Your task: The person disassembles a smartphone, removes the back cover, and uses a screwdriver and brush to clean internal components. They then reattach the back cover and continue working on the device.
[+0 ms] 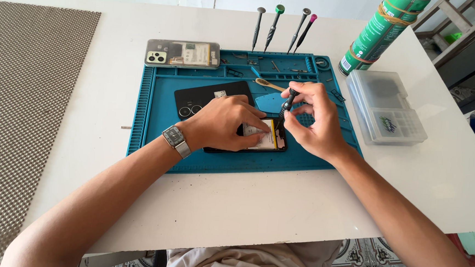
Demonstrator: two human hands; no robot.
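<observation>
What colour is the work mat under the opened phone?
Teal blue mat, clearest in the head view.

Head view, steeply down, close
</observation>
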